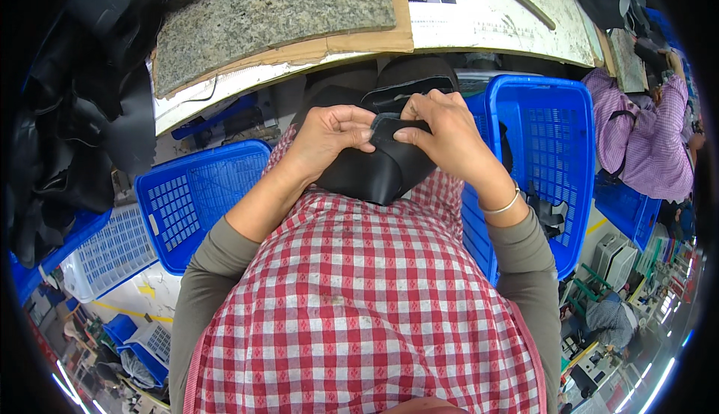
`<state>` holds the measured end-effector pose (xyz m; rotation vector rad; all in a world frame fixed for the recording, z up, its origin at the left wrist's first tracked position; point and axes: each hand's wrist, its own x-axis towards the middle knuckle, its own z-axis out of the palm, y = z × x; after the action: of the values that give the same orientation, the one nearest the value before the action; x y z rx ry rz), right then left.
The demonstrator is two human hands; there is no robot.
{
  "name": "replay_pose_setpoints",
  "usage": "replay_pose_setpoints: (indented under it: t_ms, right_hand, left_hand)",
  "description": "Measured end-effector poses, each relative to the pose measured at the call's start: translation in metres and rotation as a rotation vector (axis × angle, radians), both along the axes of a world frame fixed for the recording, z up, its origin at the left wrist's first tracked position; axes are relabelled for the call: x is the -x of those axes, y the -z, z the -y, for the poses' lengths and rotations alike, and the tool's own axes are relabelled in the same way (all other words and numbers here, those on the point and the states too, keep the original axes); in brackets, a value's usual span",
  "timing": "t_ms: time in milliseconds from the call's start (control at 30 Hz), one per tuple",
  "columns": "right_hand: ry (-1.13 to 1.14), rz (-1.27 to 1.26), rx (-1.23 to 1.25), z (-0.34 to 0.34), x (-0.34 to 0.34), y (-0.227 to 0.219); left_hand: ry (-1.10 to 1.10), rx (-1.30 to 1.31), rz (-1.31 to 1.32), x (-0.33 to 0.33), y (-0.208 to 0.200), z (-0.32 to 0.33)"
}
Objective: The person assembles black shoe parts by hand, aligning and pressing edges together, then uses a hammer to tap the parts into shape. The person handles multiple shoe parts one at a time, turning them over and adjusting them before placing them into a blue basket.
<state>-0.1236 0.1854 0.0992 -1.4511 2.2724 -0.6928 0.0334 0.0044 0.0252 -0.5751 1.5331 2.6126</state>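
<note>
A curved black leather piece [378, 170], shaped like a shoe upper, rests on my lap over a red-and-white checked apron [359, 294]. My left hand [329, 133] pinches its upper edge from the left, fingers curled onto the leather. From the right, my right hand [442, 129] grips the same edge, thumb pressed on the black surface; a silver bangle sits on that wrist. The two hands nearly touch above the piece. More black leather [412, 84] lies just beyond my hands.
Blue plastic baskets stand at my left [195, 204] and right [547, 144], the right one with black pieces inside. A workbench [494, 24] ahead carries a grey stone slab [277, 9] on cardboard. Black leather hangs at left [82, 114]. Another person in a pink checked top [651, 144] sits at right.
</note>
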Motion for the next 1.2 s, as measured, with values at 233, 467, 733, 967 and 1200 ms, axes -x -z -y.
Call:
replay_pose_setpoints:
  t_ms: [233, 467, 733, 967, 1200]
  right_hand:
    - [-0.006, -0.044, -0.008, 0.002, -0.001, 0.001]
    - [-0.019, -0.134, 0.031, 0.01, -0.011, 0.006]
    - [0.325, 0.405, 0.011, -0.014, 0.005, -0.006]
    - [0.273, 0.431, 0.131, -0.024, -0.004, 0.007]
    - [0.299, 0.369, 0.073, -0.025, -0.005, 0.01]
  left_hand:
    - [0.05, 0.063, -0.003, -0.002, -0.002, 0.005]
    - [0.162, 0.298, 0.029, 0.003, -0.008, 0.006]
    - [0.016, 0.349, 0.02, -0.008, -0.009, 0.003]
    - [0.278, 0.304, -0.019, 0.012, -0.017, 0.016]
    - [0.395, 0.28, -0.001, 0.031, -0.025, 0.01]
